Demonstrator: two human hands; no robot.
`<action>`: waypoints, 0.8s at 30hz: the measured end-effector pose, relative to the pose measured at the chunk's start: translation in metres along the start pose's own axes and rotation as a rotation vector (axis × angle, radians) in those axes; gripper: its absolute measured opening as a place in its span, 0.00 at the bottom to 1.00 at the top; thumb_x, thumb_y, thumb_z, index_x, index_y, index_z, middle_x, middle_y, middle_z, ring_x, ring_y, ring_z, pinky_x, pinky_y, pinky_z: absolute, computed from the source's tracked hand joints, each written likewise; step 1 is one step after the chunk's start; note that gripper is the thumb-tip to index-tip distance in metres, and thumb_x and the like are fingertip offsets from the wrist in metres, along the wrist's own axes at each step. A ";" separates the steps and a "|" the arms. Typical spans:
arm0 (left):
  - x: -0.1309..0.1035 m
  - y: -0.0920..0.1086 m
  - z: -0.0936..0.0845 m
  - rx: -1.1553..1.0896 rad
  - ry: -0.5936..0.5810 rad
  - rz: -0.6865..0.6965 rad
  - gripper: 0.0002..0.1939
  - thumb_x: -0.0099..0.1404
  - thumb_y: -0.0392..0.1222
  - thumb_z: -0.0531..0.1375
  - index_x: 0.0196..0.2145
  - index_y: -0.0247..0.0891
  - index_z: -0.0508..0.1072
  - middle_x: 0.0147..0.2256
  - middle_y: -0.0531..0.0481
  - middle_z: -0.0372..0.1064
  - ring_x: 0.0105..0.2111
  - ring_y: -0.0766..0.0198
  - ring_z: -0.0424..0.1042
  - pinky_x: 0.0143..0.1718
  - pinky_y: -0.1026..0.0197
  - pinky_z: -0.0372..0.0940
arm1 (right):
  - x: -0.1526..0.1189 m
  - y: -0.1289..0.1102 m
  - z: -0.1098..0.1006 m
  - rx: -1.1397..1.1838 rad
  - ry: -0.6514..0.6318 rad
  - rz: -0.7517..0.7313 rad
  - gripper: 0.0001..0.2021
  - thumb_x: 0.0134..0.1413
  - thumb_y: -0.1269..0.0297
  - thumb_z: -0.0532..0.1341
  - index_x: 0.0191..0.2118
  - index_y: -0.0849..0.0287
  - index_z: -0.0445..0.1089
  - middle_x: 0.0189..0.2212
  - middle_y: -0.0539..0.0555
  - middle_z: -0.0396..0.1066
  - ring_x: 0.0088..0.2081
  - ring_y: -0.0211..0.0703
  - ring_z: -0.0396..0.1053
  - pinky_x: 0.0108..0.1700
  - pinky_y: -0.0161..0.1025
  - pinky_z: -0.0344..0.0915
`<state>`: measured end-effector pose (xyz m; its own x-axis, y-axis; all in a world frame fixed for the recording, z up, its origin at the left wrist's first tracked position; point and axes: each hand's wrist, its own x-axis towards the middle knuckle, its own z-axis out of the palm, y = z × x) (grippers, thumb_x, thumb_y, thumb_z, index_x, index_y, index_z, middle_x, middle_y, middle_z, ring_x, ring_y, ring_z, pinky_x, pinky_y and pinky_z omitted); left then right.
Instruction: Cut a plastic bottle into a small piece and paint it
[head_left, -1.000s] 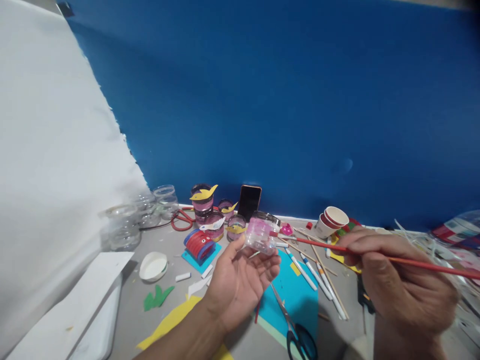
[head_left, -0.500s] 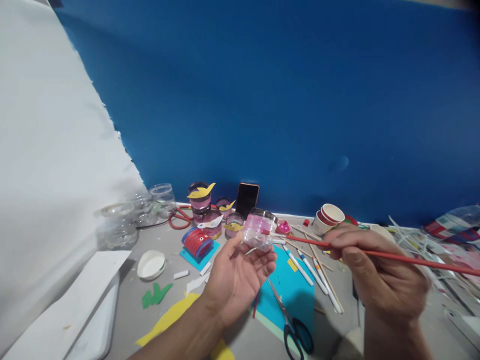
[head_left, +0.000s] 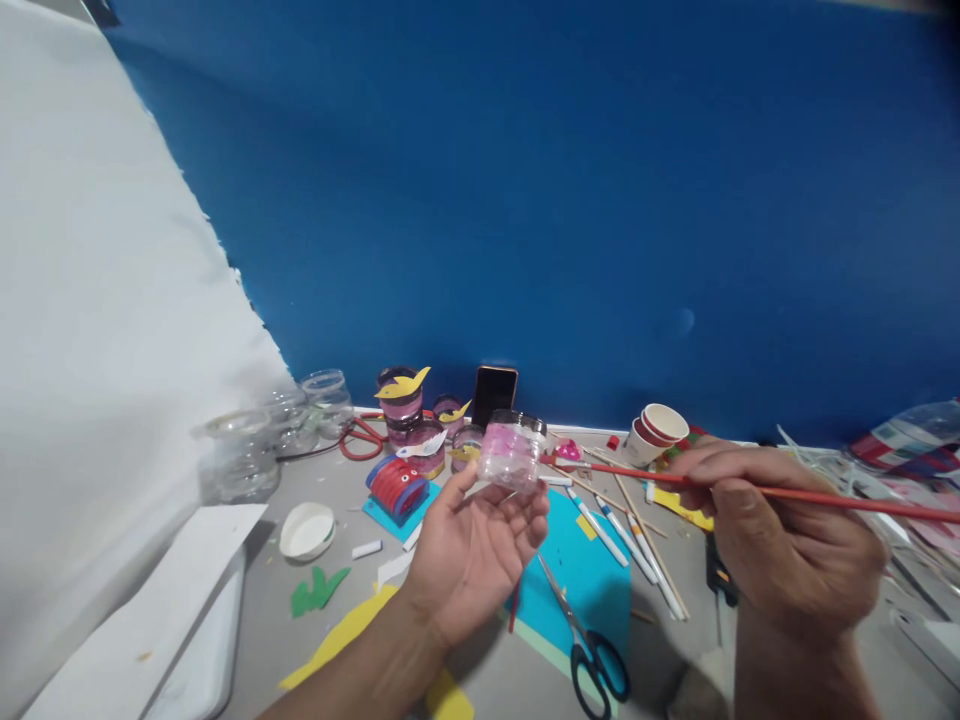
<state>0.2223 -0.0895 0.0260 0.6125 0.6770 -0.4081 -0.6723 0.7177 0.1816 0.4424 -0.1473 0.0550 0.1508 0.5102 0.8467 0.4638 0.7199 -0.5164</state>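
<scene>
My left hand (head_left: pixel 480 545), palm up, holds a small clear plastic cup (head_left: pixel 512 455) by its lower end between thumb and fingers. Pink paint covers part of the cup's side, and a dark band runs round its top. In my right hand (head_left: pixel 787 530) is a long red paintbrush (head_left: pixel 637 474), pinched between thumb and fingers. The brush tip is at the cup's right side; whether it touches I cannot tell. Behind the tip lies a blob of bright pink paint (head_left: pixel 568 450).
Painted cups with paper birds (head_left: pixel 401 395) and a phone (head_left: pixel 495 393) stand at the back. Black-handled scissors (head_left: pixel 596 665) lie on blue paper (head_left: pixel 559 540). Markers (head_left: pixel 637 545) and sticks lie to the right, near stacked paper cups (head_left: pixel 660 430). Clear plastic pieces (head_left: pixel 236 455) stand at left.
The cup has turned more upright and shifted slightly left. My right hand and the brush have moved a little right, taking the tip from the cup's front to its right edge.
</scene>
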 end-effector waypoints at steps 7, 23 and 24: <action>0.001 0.000 -0.001 -0.064 -0.021 -0.041 0.28 0.78 0.52 0.47 0.44 0.22 0.76 0.34 0.35 0.78 0.30 0.57 0.80 0.32 0.61 0.74 | -0.001 0.004 -0.001 0.011 -0.034 0.032 0.07 0.67 0.72 0.62 0.41 0.57 0.79 0.34 0.53 0.77 0.38 0.44 0.75 0.43 0.45 0.73; 0.001 -0.005 -0.007 -0.089 -0.095 -0.074 0.27 0.75 0.50 0.49 0.45 0.20 0.76 0.35 0.34 0.79 0.30 0.58 0.80 0.33 0.60 0.75 | -0.007 0.006 0.002 0.107 0.051 0.082 0.06 0.68 0.68 0.63 0.41 0.56 0.79 0.34 0.53 0.77 0.34 0.41 0.73 0.33 0.39 0.70; 0.001 -0.005 -0.007 -0.089 -0.100 -0.075 0.27 0.75 0.49 0.49 0.45 0.20 0.76 0.35 0.34 0.79 0.29 0.57 0.80 0.33 0.60 0.75 | -0.007 0.007 0.001 0.100 0.037 0.085 0.06 0.68 0.68 0.63 0.41 0.57 0.79 0.35 0.53 0.77 0.34 0.41 0.73 0.32 0.39 0.69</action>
<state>0.2230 -0.0937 0.0183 0.6979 0.6380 -0.3254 -0.6544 0.7527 0.0723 0.4433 -0.1453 0.0450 0.2190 0.5546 0.8028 0.3593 0.7191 -0.5948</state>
